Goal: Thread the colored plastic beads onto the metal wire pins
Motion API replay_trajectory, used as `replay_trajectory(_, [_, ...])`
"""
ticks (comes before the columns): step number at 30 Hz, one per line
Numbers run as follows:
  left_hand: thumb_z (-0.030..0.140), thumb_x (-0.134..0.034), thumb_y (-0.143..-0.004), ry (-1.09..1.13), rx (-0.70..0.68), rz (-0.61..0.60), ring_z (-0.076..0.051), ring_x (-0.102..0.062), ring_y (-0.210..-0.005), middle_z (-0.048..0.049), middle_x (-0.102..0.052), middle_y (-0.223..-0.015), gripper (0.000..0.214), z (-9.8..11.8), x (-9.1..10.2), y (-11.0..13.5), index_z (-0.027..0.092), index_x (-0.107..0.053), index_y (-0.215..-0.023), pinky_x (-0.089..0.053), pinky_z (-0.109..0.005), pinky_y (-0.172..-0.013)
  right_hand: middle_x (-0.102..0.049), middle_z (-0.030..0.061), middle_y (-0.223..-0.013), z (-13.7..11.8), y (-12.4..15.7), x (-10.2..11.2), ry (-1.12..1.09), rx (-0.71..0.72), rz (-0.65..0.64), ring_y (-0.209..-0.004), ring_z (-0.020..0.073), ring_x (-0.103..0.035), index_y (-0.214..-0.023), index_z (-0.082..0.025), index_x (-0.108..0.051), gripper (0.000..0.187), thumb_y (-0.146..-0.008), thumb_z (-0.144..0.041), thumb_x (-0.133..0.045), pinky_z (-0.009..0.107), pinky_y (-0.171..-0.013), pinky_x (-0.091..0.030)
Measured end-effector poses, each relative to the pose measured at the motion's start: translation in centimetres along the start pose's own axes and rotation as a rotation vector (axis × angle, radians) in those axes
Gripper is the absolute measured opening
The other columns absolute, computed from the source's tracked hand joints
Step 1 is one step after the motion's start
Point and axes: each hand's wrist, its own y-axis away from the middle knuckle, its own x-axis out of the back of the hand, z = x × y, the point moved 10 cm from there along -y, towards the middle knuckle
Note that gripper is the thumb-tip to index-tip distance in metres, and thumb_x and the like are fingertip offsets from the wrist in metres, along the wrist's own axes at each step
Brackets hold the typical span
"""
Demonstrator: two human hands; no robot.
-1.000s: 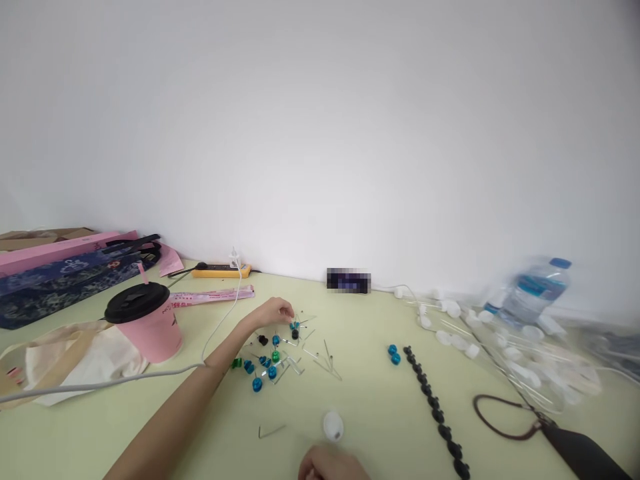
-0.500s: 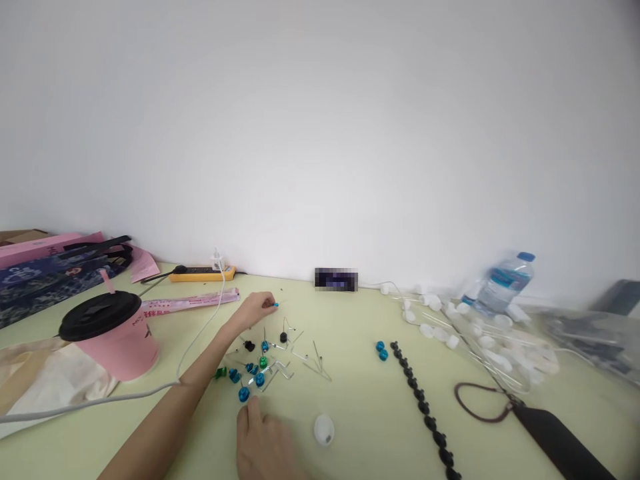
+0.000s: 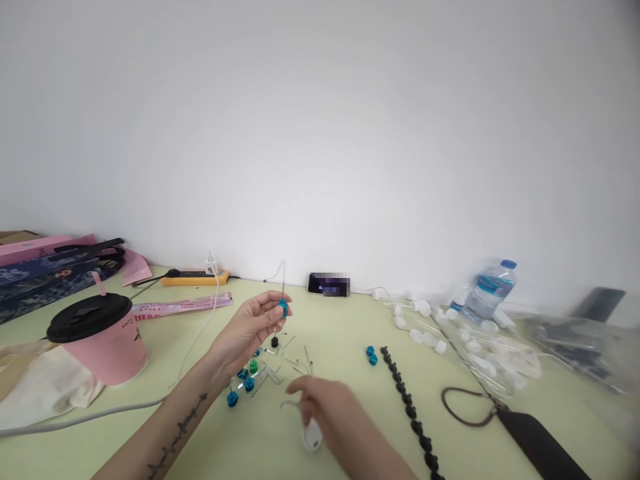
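Observation:
My left hand is raised over the table, pinching a small blue knob between thumb and fingertips. A thin bent metal rod rises from that knob. Lower and to the right, my right hand is slightly blurred, its fingers curled, with another thin bent metal rod sticking out from them. Under it a round white piece is partly covered. Beneath my left hand lie several metal rods with knobs, among them a blue knob, a green knob and a black knob.
To the right are two blue knobs and a row of black knobs. Farther right lie white-capped rods, a water bottle and a black strapped pouch. A pink cup, cable and power strip stand left.
My left hand has lifted a blue knob with its rod off the table and turned upward. My right hand has moved right and up, and a bent rod now shows at its fingers.

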Motion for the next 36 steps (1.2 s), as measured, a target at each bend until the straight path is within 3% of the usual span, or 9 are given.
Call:
replay_trajectory(3, [0.021,-0.070,-0.074,0.005,0.031,-0.024,-0.006,-0.048,-0.062,-0.0020,-0.057,-0.077,0.028,-1.1,-1.3,0.3,0.016,-0.064,-0.101,-0.040,-0.015,-0.057,-0.064,-0.0003,-0.069,0.3,1.4,6.4,-0.267,-0.064,0.160,-0.064,0.0119,-0.056,-0.081,-0.018,-0.062,0.019,-0.087,-0.018,-0.044,0.021,-0.063,-0.041])
replay_trajectory(7, [0.025,-0.069,-0.075,-0.015,0.054,-0.032,-0.008,-0.050,-0.063,-0.0021,-0.058,-0.078,0.021,-2.2,-2.3,0.6,0.016,-0.066,-0.094,-0.041,-0.019,-0.061,-0.065,0.0028,-0.073,1.7,2.1,9.2,-0.674,-0.149,0.301,-0.045,0.0073,-0.042,-0.075,-0.017,-0.053,0.023,-0.087,-0.037,-0.051,0.020,-0.043,-0.028])
replay_trajectory(11, [0.029,-0.068,-0.075,-0.066,0.069,-0.012,-0.010,-0.051,-0.067,-0.0043,-0.059,-0.089,0.019,-3.1,-2.0,0.8,0.017,-0.065,-0.089,-0.043,-0.022,-0.065,-0.063,0.0027,-0.073,2.1,2.1,9.5,-0.783,-0.114,0.408,-0.050,0.0082,-0.049,-0.076,-0.016,-0.055,0.023,-0.083,-0.038,-0.058,0.021,-0.045,-0.034])
replay_trajectory(14, [0.029,-0.071,-0.072,-0.114,0.074,-0.005,-0.008,-0.046,-0.059,-0.0005,-0.056,-0.074,0.017,-3.6,-2.0,1.0,0.017,-0.063,-0.082,-0.039,-0.020,-0.057,-0.063,0.0024,-0.070,2.1,2.0,9.2,-0.867,-0.109,0.410,-0.058,0.0124,-0.058,-0.080,-0.017,-0.053,0.020,-0.080,-0.035,-0.063,0.023,-0.051,-0.044])
replay_trajectory(16, [0.028,-0.070,-0.073,-0.160,0.102,-0.012,-0.009,-0.047,-0.058,0.0000,-0.056,-0.068,0.017,-4.2,-2.2,1.3,0.017,-0.064,-0.084,-0.038,-0.020,-0.056,-0.065,0.0025,-0.072,2.0,2.0,9.1,-0.918,-0.110,0.405,-0.062,0.0142,-0.061,-0.086,-0.018,-0.052,0.021,-0.080,-0.033,-0.064,0.025,-0.055,-0.048])
replay_trajectory(19, [0.030,-0.065,-0.077,-0.202,0.144,-0.067,-0.012,-0.054,-0.066,-0.0048,-0.063,-0.079,0.022,-4.9,-3.4,1.6,0.016,-0.065,-0.094,-0.043,-0.024,-0.063,-0.066,0.0038,-0.075,2.0,2.1,9.1,-0.971,-0.093,0.421,-0.064,0.0145,-0.063,-0.084,-0.018,-0.051,0.017,-0.084,-0.033,-0.059,0.027,-0.059,-0.051])
replay_trajectory(25, [0.031,-0.058,-0.082,-0.120,0.174,-0.188,-0.013,-0.055,-0.066,-0.0055,-0.064,-0.077,0.018,-5.8,-5.8,2.2,0.015,-0.062,-0.091,-0.045,-0.026,-0.065,-0.064,0.0049,-0.089,1.4,2.5,9.7,-0.882,-0.022,0.521,-0.068,0.0130,-0.062,-0.079,-0.018,-0.057,0.015,-0.086,-0.031,-0.056,0.026,-0.060,-0.048])
replay_trajectory(30, [0.031,-0.055,-0.085,-0.084,0.176,-0.222,-0.013,-0.053,-0.067,-0.0102,-0.064,-0.090,0.019,-6.0,-6.5,2.5,0.014,-0.059,-0.092,-0.044,-0.027,-0.065,-0.055,0.0004,-0.072,1.3,3.0,9.9,-0.708,-0.019,0.617,-0.061,0.0114,-0.050,-0.074,-0.018,-0.059,0.014,-0.084,-0.029,-0.059,0.024,-0.053,-0.041])
replay_trajectory(36, [0.030,-0.056,-0.085,-0.096,0.166,-0.243,-0.015,-0.054,-0.073,-0.0092,-0.064,-0.091,0.017,-5.5,-7.1,2.8,0.015,-0.060,-0.091,-0.044,-0.028,-0.071,-0.057,0.0005,-0.069,0.8,3.1,9.6,-0.631,0.032,0.656,-0.063,0.0126,-0.051,-0.073,-0.020,-0.062,0.013,-0.084,-0.024,-0.058,0.024,-0.052,-0.040])
